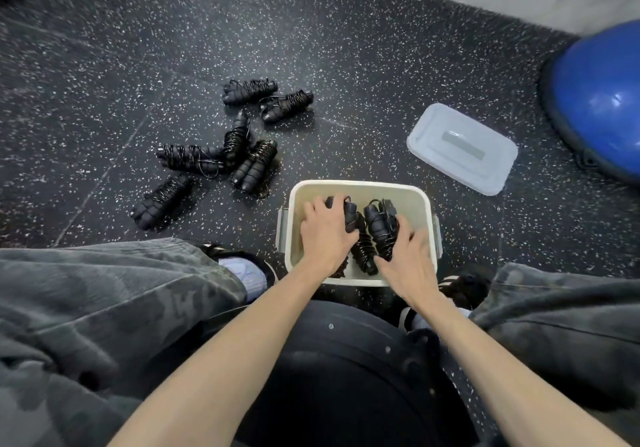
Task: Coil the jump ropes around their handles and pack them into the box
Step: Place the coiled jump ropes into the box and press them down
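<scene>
Head view: we see the cream rectangular plastic box (360,188) on the black speckled rubber floor (104,65), between the person's knees. Left hand (325,232) reaches into the box, fingers curled round a black coiled jump rope bundle (349,214). Right hand (408,259) grips a second black coiled bundle (379,228) beside it, also inside the box. Six more coiled black ropes (221,148) lie on the floor left of and beyond the box. A translucent grey lid (462,148) lies to the right, near a blue dome-shaped balance trainer (602,100).
</scene>
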